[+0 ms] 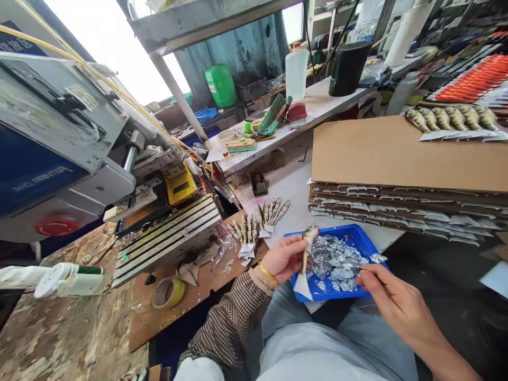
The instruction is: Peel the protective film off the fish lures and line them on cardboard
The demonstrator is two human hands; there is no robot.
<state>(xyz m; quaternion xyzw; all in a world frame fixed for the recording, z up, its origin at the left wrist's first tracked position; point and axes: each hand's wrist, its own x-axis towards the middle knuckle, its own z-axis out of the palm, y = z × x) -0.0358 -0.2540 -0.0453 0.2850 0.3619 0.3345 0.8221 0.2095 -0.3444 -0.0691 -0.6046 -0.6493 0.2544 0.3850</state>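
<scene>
My left hand (282,258) is closed on a small fish-shaped lure (307,246) with a white paper tab hanging from it, held upright over a blue tray (363,241). The tray holds a heap of silvery foil scraps (335,262). My right hand (387,293) is pinched on a thin metal tool (353,270) whose tip rests among the scraps. Two fanned groups of similar lures (257,222) lie on the table just beyond my left hand.
A pad-printing machine (67,143) with a slotted table fills the left. A tape roll (169,292) lies on a brown board. A stack of cardboard sheets (397,159) carries more lures (450,119) at right. A phone (259,182), bottles and clutter sit behind.
</scene>
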